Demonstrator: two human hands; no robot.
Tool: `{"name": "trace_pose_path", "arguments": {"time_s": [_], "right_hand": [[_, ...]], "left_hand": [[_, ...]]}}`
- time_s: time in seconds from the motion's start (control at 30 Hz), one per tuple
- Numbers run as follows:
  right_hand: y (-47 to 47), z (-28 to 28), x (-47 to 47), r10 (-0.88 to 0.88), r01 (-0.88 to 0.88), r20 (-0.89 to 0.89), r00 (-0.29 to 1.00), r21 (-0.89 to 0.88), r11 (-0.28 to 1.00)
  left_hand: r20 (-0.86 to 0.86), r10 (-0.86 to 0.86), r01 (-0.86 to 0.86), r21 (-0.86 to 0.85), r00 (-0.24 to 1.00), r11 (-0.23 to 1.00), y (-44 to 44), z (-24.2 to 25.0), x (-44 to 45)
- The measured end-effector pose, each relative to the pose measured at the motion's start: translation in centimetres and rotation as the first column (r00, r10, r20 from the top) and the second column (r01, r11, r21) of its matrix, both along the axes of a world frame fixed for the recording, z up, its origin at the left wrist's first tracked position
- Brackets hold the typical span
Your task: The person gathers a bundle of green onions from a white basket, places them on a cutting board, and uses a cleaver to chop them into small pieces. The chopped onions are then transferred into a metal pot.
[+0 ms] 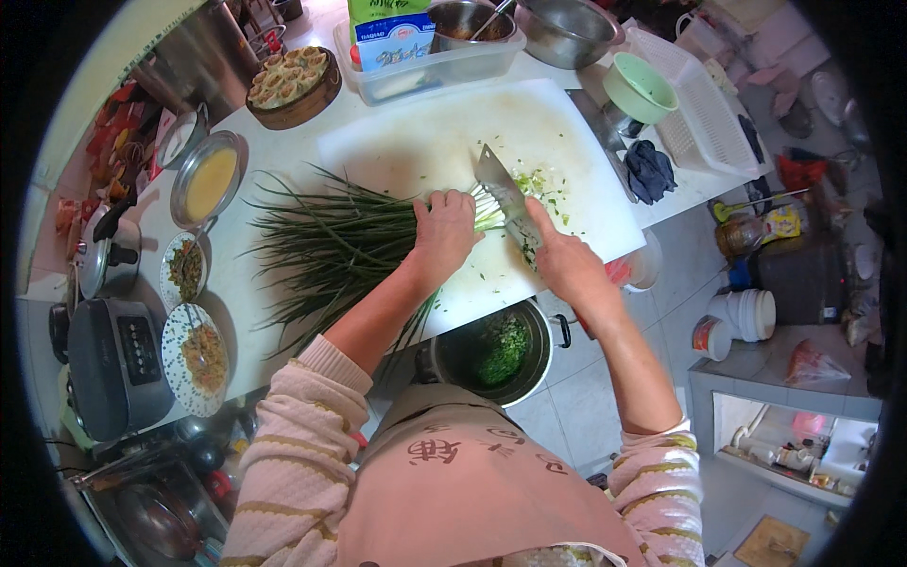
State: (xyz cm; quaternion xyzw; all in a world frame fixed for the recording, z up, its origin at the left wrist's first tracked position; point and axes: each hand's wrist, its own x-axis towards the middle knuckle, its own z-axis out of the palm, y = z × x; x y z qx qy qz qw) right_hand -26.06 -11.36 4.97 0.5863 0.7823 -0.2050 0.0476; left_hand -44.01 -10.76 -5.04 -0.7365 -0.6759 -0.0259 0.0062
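A large bunch of green onions [333, 237] lies across a white cutting board [425, 127], its leaves spread to the left and its pale ends to the right. My left hand [446, 230] presses down on the bunch near those pale ends. In my right hand [570, 262] is a kitchen cleaver [506, 195], its blade at the cut end of the bunch. Chopped green onion bits [542, 188] are scattered right of the blade. Below the board's front edge stands a metal pot [542, 361] with chopped greens [503, 354] inside.
At the left are a bowl of yellow liquid [210, 183], two plates of chopped food [170, 283] and a bamboo steamer of dumplings [326, 92]. A plastic tub [453, 71] and a steel basin [567, 35] stand behind the board. A green bowl [641, 88], dark cloth [648, 172] and white basket [701, 120] sit right.
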Motion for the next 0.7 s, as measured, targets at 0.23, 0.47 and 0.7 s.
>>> {"name": "trace_pose_path", "arguments": {"time_s": [0.23, 0.47, 0.7], "right_hand": [[0.4, -1.1, -0.4, -0.103, 0.108, -0.112, 0.988, 0.037, 0.993], [-0.6, 3.6, 0.4, -0.040, 0.040, -0.062, 0.997, 0.001, 0.999], [-0.5, 0.3, -1.8, 0.012, -0.012, -0.011, 1.000, 0.008, 1.000]], "left_hand": [[-0.006, -0.002, 0.002, 0.025, 1.000, 1.000, 0.0, 0.1, 0.0], [-0.020, 0.009, -0.009, -0.011, 1.000, 1.000, 0.1, 0.1, -0.2], [-0.010, 0.016, -0.016, -0.011, 1.000, 1.000, -0.3, 0.2, -0.1]]}}
